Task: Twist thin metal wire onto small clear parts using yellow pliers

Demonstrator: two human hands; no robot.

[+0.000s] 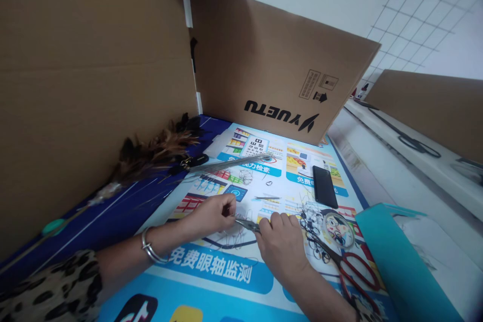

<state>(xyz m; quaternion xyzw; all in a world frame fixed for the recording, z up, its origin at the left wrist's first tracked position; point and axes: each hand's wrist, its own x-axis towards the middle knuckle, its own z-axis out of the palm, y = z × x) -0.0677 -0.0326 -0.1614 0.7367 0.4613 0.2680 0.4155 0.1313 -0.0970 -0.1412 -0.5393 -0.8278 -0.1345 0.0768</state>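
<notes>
My right hand [281,244] is closed round the handles of metal pliers [248,225], whose jaws point left. My left hand [217,214] has its fingers pinched together close to the plier tips; what they hold is too small to make out. Beneath both hands lie thin loose wires on a printed sheet [222,266]. Farther back rests a bundle of straight thin metal wires [241,162]. Several small dark wire loops [311,221] are heaped to the right of my right hand. Beside them are scissors [360,271] with red handles.
A round clear-rimmed roll [338,229] and a black phone [324,187] lie at the right. A teal box [407,271] stands at the right edge. Cardboard panels [271,60] wall off the back and left. Brown feathers [158,148] lie along the left panel.
</notes>
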